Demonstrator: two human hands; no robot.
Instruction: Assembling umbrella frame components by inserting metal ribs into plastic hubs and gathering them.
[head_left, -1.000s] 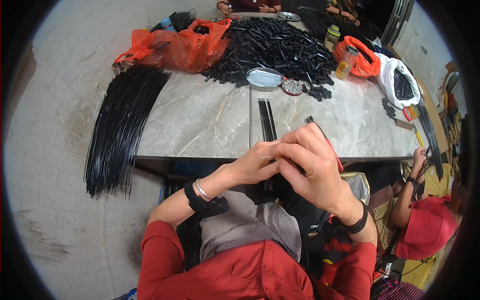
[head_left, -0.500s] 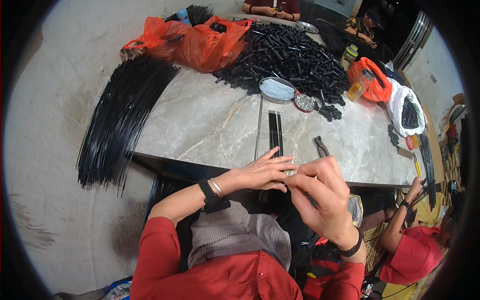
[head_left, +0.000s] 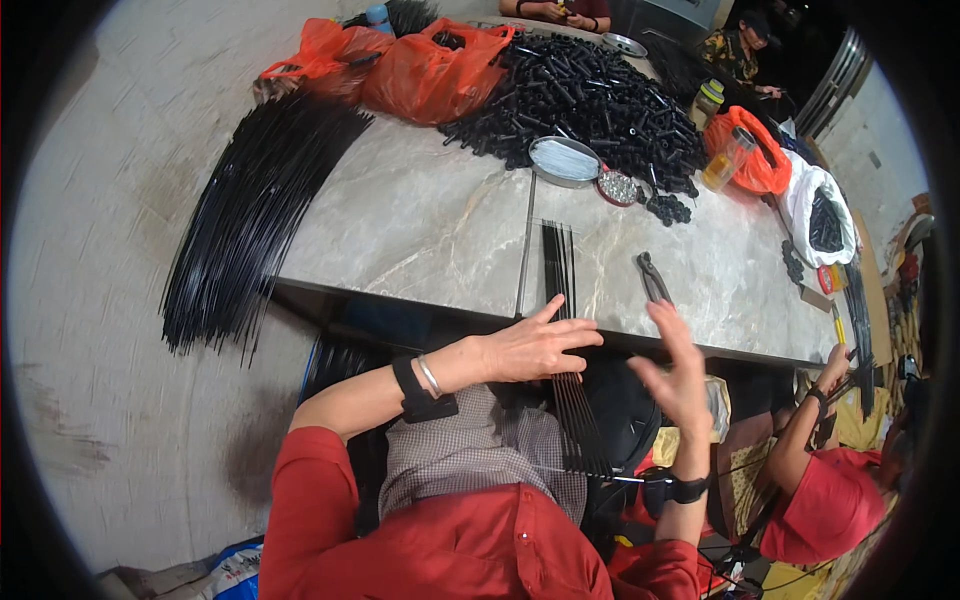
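Note:
My left hand (head_left: 540,350) lies across a thin row of long black rods (head_left: 556,260), its fingers stretched out and apart. The rods rest on the table at their far part. Their near ends fan out past the front edge, above my lap. My right hand (head_left: 680,380) is raised off the front edge, fingers spread, with nothing seen in it. Just beyond its fingertips lies a pair of pliers (head_left: 651,276) with dark handles on the table. A thin white-and-dark stick (head_left: 628,479) shows near the rods' lower ends.
A heap of short black tubes (head_left: 600,100) covers the table's far middle. Before it stand an oval tin (head_left: 566,165) of white strips and a red-rimmed dish (head_left: 617,188) of small metal pieces. A thick rod bundle (head_left: 255,215) overhangs the left edge. Co-workers sit behind and at right.
My right hand has come away from beside the left, moving right, and its pinched fingers have spread. The rods' near ends now show fanned out below my left hand.

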